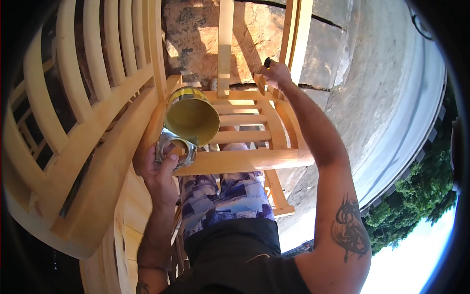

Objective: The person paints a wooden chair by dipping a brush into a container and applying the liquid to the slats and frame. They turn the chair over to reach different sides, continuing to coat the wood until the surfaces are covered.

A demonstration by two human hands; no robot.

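Observation:
My left hand (164, 171) is closed around the silvery, ring-like handle (177, 153) of a metal can (193, 117). The can is tipped so that its wide mouth faces me, and its inside is coated yellowish. My right hand (276, 76) is a fist round what looks like a paintbrush (267, 62); only its black handle end shows clearly, and the rest is hidden or too small to make out. That fist is at the light wooden frame (289, 112) of a slatted piece of furniture, close to its right-hand rail.
Another slatted wooden piece (73, 73) rises along the left. A wooden crossbar (245, 160) runs over my patterned shorts (225, 196). Beyond are worn paving slabs (196, 39), with a pale road (391, 98) and greenery (411, 201) to the right.

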